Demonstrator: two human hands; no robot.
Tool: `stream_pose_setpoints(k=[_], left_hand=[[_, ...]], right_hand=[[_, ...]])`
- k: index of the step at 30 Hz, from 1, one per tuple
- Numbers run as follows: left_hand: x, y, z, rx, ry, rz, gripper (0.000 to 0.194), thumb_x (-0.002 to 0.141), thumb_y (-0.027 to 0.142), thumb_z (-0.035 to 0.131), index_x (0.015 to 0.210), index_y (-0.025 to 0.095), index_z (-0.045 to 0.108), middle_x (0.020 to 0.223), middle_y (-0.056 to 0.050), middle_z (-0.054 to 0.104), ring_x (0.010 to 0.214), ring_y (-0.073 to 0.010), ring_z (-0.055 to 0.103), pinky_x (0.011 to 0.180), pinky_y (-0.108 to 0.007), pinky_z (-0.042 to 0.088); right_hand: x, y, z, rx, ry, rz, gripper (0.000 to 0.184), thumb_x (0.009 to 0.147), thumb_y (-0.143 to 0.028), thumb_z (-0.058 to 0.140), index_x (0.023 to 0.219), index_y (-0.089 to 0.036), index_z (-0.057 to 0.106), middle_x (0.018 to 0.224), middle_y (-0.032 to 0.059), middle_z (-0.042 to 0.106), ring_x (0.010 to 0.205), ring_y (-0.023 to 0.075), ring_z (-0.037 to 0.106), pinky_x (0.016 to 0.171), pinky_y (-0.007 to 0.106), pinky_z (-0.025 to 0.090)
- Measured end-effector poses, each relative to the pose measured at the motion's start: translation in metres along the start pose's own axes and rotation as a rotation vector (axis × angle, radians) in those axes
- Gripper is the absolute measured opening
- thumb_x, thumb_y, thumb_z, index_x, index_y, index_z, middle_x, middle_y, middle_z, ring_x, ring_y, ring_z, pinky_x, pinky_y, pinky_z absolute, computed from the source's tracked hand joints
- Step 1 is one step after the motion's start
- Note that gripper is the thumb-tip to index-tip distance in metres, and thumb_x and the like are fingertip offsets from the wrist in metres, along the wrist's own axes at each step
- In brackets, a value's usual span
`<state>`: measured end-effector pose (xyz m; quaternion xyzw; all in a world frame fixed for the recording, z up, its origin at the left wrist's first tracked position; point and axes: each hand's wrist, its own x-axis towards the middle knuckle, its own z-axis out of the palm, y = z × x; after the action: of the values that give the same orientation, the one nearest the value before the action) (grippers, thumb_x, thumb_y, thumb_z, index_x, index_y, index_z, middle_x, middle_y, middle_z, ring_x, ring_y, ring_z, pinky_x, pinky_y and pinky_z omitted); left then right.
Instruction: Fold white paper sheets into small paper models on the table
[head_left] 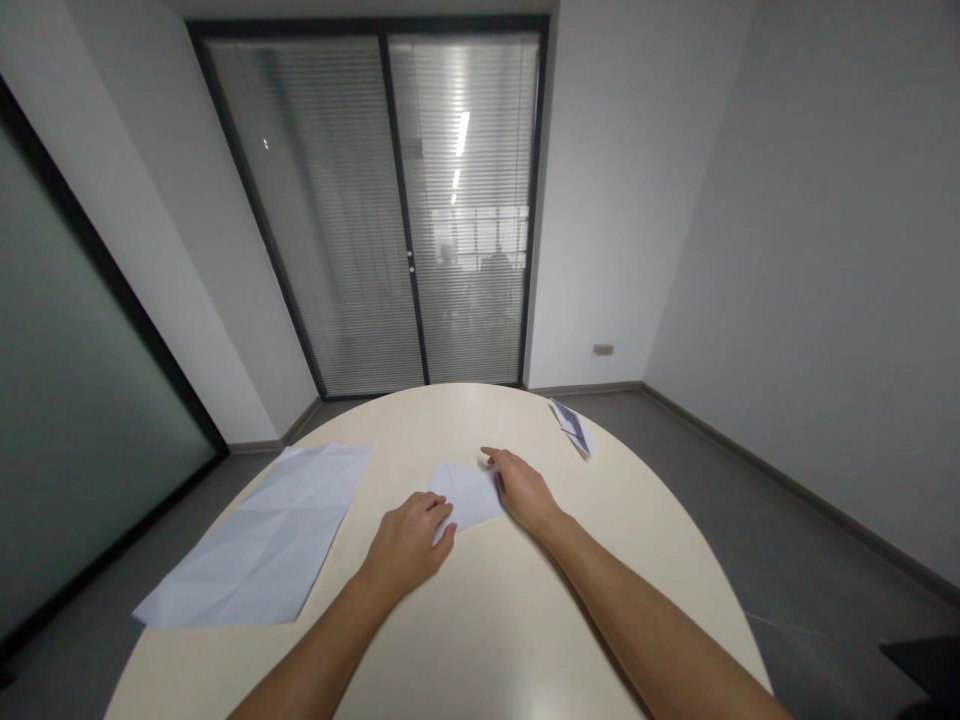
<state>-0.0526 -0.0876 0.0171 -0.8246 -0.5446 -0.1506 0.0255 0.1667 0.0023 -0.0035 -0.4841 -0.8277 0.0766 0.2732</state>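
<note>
A small folded sheet of white paper [469,498] lies on the round cream table [465,640] between my hands, with a crease near its top. My left hand [409,542] rests over its left edge, fingers slightly bent and the thumb apart. At the right edge is my right hand [523,488], its index finger stretched out past the paper's far right corner and the other fingers partly hidden beneath. Neither hand visibly grips the paper; both sides of it are partly covered.
A large creased sheet of white paper [262,535] lies at the left, overhanging the table edge. A folded paper piece [573,430] sits near the far right edge. Beyond stand a glass door with blinds [465,300] and a wall outlet [603,350].
</note>
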Motion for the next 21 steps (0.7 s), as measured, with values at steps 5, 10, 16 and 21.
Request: stream_pose_setpoints(k=[5,10,16,21], left_hand=[[-0.001,0.000,0.001,0.001,-0.023,0.019,0.040,0.095,0.035,0.051,0.130,0.019,0.064,0.138,-0.010,0.062,0.128,-0.0251,0.056,0.108,-0.041,0.047],[-0.001,-0.006,0.006,-0.045,-0.044,0.068,0.048,0.096,0.034,0.049,0.139,0.016,0.056,0.147,-0.011,0.054,0.137,-0.0250,0.050,0.115,-0.041,0.040],[-0.001,-0.011,0.015,-0.102,-0.009,0.064,0.049,0.097,0.035,0.048,0.143,0.018,0.053,0.150,-0.010,0.051,0.141,-0.0238,0.045,0.118,-0.042,0.036],[0.001,-0.011,0.019,-0.076,-0.033,-0.039,0.054,0.100,0.045,0.041,0.141,0.012,0.053,0.153,-0.015,0.046,0.144,-0.0269,0.040,0.119,-0.043,0.034]], right_hand=[[0.002,-0.006,-0.006,-0.057,0.076,-0.095,0.044,0.087,-0.004,0.050,0.127,-0.018,0.062,0.131,0.0119,0.062,0.122,0.0249,0.053,0.106,0.040,0.041],[-0.003,-0.027,-0.007,0.122,-0.082,-0.332,0.038,0.100,-0.029,0.046,0.134,-0.017,0.060,0.132,0.0116,0.065,0.123,0.0230,0.056,0.109,0.040,0.041],[-0.008,-0.030,-0.005,0.100,-0.350,-0.326,0.057,0.102,-0.047,0.038,0.150,-0.015,0.044,0.156,0.0155,0.040,0.146,0.0309,0.034,0.119,0.051,0.028],[-0.009,-0.025,-0.006,0.044,-0.414,-0.208,0.068,0.101,-0.055,0.037,0.155,-0.015,0.034,0.161,0.0154,0.028,0.150,0.0339,0.022,0.121,0.054,0.020]])
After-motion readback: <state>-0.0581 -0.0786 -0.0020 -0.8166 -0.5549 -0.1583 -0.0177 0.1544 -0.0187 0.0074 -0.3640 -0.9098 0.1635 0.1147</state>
